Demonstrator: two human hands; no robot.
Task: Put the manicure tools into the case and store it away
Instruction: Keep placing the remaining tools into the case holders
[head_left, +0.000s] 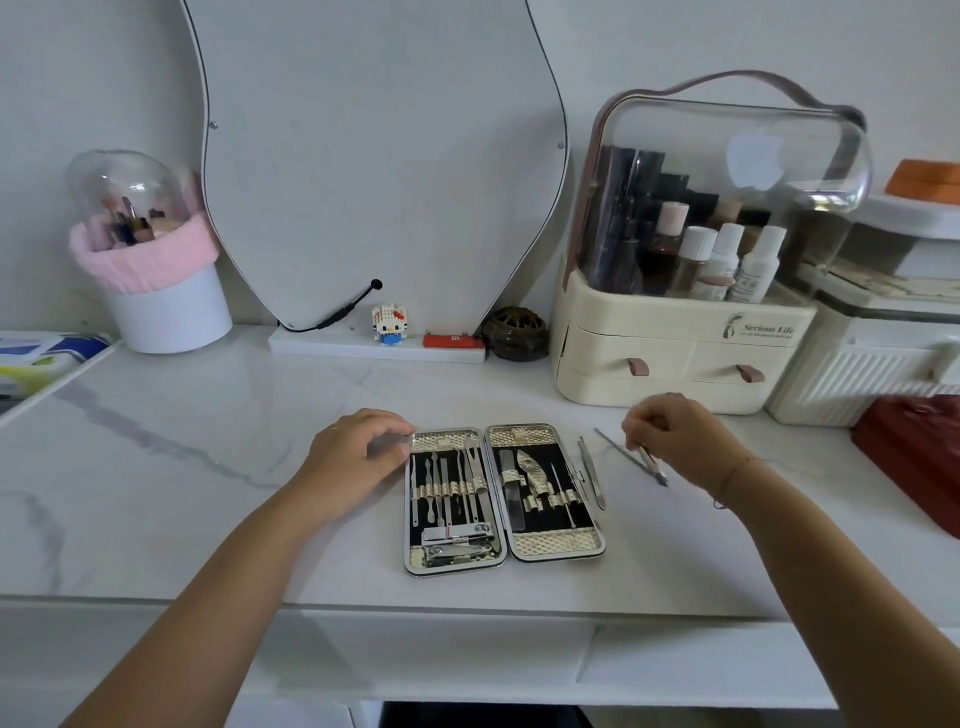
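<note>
Centrally, the open case lies flat; left hand, loosely curled, touches its edge; right hand pinches a thin tool.

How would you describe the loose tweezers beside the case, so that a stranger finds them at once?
On the white marble-look tabletop lies an open black-lined manicure case with gold trim. Just outside its right edge lie the flat silver metal tweezers. Unlike the thin silver metal pick farther right, pinched by the right hand, they are untouched and wider.

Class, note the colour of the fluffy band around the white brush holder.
The fluffy band is pink, seen best in the head view.
</note>
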